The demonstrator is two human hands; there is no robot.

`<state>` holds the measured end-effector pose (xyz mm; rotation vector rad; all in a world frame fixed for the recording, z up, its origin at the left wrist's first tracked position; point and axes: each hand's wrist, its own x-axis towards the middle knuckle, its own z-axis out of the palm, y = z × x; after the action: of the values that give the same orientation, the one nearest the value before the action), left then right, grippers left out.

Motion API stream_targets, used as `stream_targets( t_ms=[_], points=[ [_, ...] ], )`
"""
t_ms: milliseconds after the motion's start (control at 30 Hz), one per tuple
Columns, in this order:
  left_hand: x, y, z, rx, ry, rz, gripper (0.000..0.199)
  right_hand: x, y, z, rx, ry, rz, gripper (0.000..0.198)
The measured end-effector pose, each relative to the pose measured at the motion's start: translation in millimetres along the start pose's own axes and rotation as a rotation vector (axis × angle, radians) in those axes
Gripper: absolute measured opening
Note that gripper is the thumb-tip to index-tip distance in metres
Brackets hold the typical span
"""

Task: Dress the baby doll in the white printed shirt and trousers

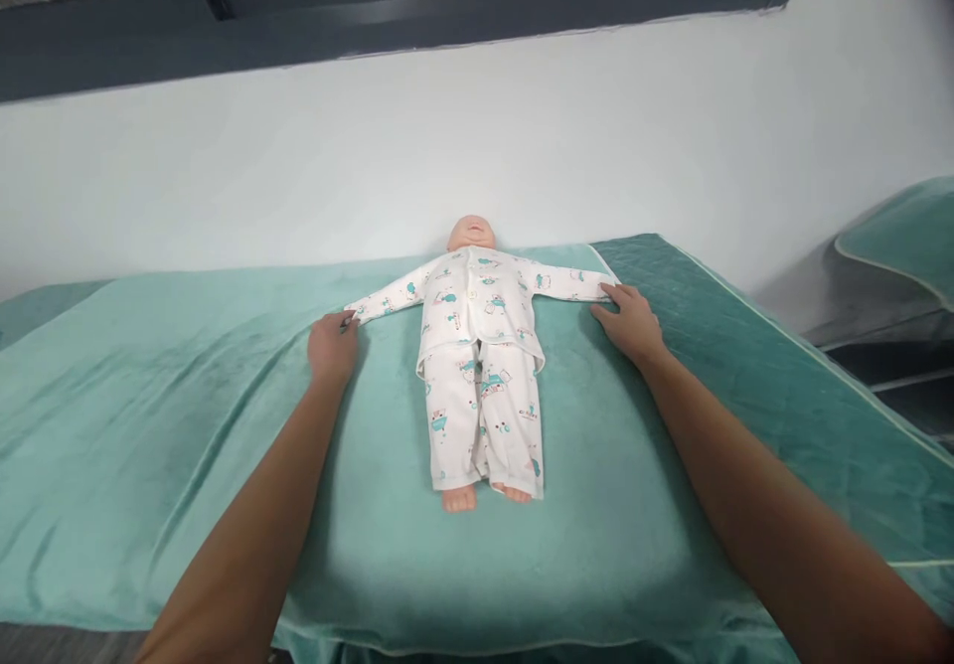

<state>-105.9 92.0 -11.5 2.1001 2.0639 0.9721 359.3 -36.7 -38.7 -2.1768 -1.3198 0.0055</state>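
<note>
A baby doll (472,235) lies on its back on a green sheet, head toward the wall and bare feet toward me. It wears a white printed pajama top (477,296) and matching pajama pants (484,415). Both sleeves are stretched out sideways. My left hand (333,348) is closed on the cuff of the sleeve at the left of the view. At the other sleeve's end, my right hand (632,321) pinches the cuff between thumb and fingers. The doll's own hands are hidden.
The light green sheet (186,425) has folds at the left. A darker green cover (745,366) lies under it on the right. Behind stands a white wall (373,157) below a dark window frame (447,8). Another green padded surface (909,237) stands at the far right.
</note>
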Motion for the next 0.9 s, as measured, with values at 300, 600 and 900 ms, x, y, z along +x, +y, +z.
stream_targets(
  t_ms=[300,600,900],
  points=[
    [-3.3,-0.6,-1.3,0.028,0.011,0.002,0.041,14.3,0.6,1.5,-0.020,-0.012,0.003,0.060],
    [-1.9,-0.5,1.1,-0.071,-0.063,0.033,0.047,16.0,-0.9,1.5,0.027,-0.034,0.032,0.055],
    [1.8,1.5,1.0,-0.004,-0.142,-0.057,0.054,30.0,-4.4,0.5,0.044,-0.099,-0.022,0.071]
  ],
)
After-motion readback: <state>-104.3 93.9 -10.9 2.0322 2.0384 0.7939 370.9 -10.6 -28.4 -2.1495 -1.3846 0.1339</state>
